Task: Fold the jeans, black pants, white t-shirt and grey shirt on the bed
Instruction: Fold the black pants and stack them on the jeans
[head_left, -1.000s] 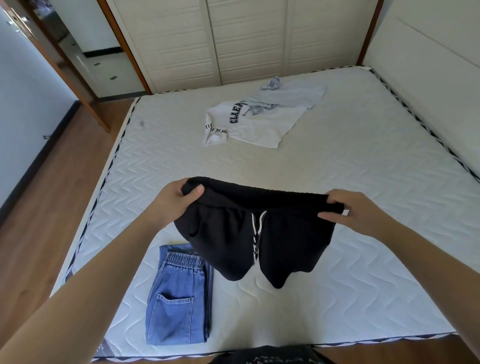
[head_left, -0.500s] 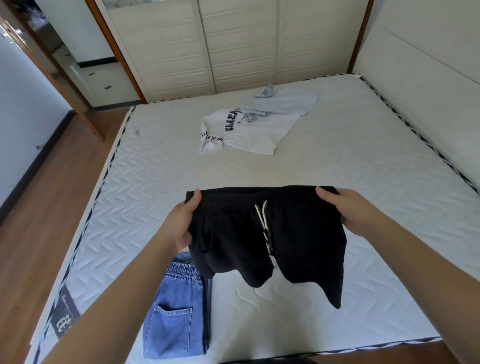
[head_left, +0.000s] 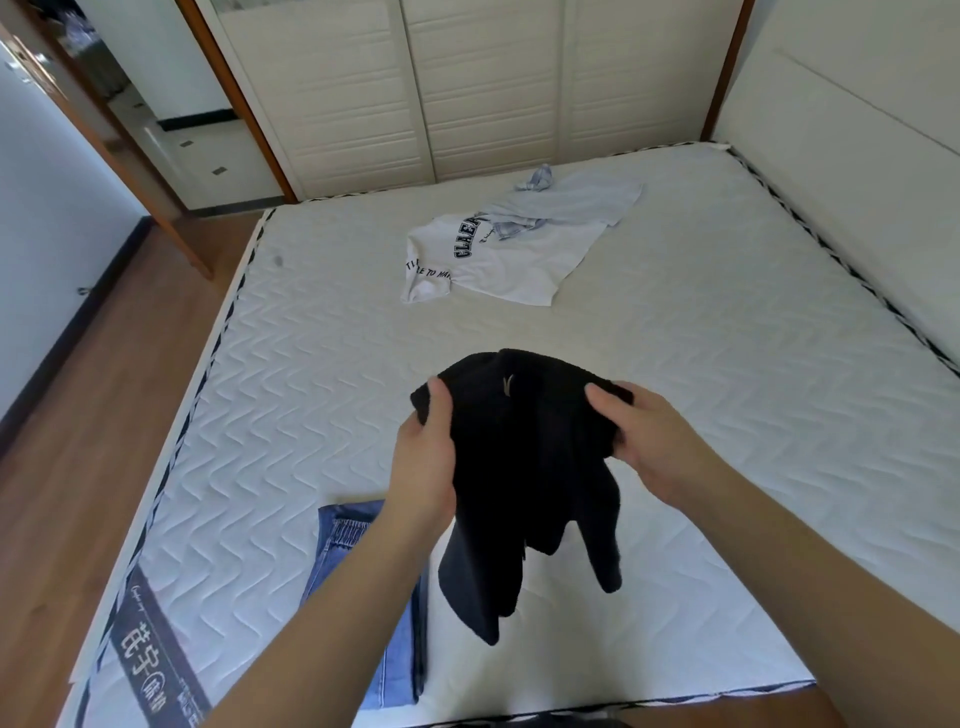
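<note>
The folded blue denim jeans (head_left: 374, 613) lay on the white quilted mattress (head_left: 727, 364), near its front edge. The black fabric pants (head_left: 524, 467) hung above, just to their right. The white printed t-shirt (head_left: 498, 260) lay farther back, the pale grey shirt (head_left: 576, 202) overlapping its far side.

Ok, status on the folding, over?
Left hand and right hand both grip black pants, held above bed. Jeans folded near edge. White t-shirt, grey shirt unfolded. Nothing obstructing.
</note>
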